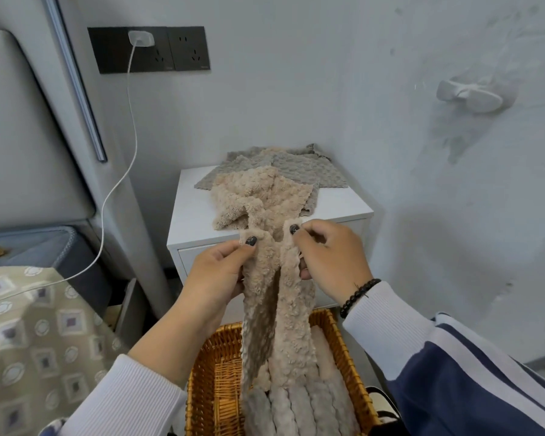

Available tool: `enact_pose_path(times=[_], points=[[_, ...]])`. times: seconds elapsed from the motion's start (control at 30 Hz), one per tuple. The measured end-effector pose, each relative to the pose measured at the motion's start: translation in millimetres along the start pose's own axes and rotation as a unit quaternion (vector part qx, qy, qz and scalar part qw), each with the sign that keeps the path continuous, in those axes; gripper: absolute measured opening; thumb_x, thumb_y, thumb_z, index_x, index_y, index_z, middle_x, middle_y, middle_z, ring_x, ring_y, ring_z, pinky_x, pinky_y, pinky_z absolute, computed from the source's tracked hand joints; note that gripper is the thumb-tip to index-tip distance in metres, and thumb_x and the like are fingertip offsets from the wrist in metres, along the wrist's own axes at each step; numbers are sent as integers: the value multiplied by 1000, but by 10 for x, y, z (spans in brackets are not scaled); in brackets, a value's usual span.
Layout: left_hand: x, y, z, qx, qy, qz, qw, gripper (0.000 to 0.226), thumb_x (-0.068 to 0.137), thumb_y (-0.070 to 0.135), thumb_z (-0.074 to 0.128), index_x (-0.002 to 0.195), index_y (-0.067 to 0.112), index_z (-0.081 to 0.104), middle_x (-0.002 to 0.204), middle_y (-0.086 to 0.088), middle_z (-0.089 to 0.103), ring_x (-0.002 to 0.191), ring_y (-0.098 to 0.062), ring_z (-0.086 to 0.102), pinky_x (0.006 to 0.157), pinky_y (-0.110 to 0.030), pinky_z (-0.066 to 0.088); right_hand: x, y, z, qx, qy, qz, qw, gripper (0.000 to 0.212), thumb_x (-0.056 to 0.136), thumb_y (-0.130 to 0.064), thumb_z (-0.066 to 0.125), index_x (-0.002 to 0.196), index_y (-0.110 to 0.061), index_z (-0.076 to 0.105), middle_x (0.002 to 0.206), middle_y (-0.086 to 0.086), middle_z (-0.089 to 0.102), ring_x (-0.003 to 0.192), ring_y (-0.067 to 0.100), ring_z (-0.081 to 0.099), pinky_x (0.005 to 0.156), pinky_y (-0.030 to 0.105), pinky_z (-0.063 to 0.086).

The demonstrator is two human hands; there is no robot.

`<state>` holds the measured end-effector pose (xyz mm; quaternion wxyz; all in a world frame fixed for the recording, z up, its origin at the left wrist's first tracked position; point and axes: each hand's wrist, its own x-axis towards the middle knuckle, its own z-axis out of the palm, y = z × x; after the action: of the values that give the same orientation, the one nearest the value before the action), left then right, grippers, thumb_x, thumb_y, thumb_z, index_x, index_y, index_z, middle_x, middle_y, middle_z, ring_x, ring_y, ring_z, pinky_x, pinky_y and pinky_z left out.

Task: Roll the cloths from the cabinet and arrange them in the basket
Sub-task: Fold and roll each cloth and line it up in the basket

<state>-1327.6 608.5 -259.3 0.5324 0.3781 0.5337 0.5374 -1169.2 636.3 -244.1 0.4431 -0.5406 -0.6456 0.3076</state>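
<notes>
Left hand [224, 272] and right hand [328, 256] pinch beige fleece cloth [277, 309] at its top corners, hands close together | cloth hangs over wicker basket [202, 372] at 6 o'clock | more cloths [296, 166] on white cabinet [189, 215] at 12 o'clock

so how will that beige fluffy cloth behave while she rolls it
Probably floppy: the beige fluffy cloth hangs limp from the left hand and right hand. Likely light, since fingertip pinches carry it. Its plush pile should resist slipping, though a roll may spring loose.

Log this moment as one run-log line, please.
step: pre-roll | both hands: left hand, right hand pinch fluffy beige cloth | over: woven wicker basket
</notes>
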Motion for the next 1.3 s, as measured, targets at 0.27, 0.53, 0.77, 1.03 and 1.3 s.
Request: enact_pose_path(times=[0.27,0.53,0.77,1.03,1.3], points=[[-1,-9,93,6,-18,16,1000,23,98,19,57,89,13,77,77,-4,74,63,-9,68,53,-19,52,-53,62,110,59,-40,6,997,13,90,-14,60,80,-20,66,65,-8,64,52,12,68,48,25,56],[-6,-12,88,-11,-31,30,999,23,98,17,56,89,13,77,66,0,71,53,-5,63,51,-16,50,-42,68,174,39,-79,-24,996,18,82,-18,62,86,-35,64,83,-10,70,73,12,70,72,37,60],[-2,-8,34,-34,-47,33,998,30,98,16,55,78,16,78,68,-4,64,56,-11,61,52,-22,51,-72,37,151,76,-95,-30,992,21,89,-8,57,94,-26,66,84,-6,69,63,10,70,64,29,60],[-35,1,3,-48,-107,21,993,24,86,28,60,82,18,81,79,-4,73,67,-12,67,62,-25,56,-20,83,169,16,-11,-69,997,14,81,-20,72,82,-30,62,75,-9,61,57,2,54,58,14,45],[-35,6,-32,-40,-95,24,994,34,98,20,51,81,19,80,80,-5,72,68,-13,66,62,-24,57,-2,21,91,-16,-9,-142,990,20,79,-19,76,91,-34,70,89,-13,49,64,-1,50,67,3,39]])
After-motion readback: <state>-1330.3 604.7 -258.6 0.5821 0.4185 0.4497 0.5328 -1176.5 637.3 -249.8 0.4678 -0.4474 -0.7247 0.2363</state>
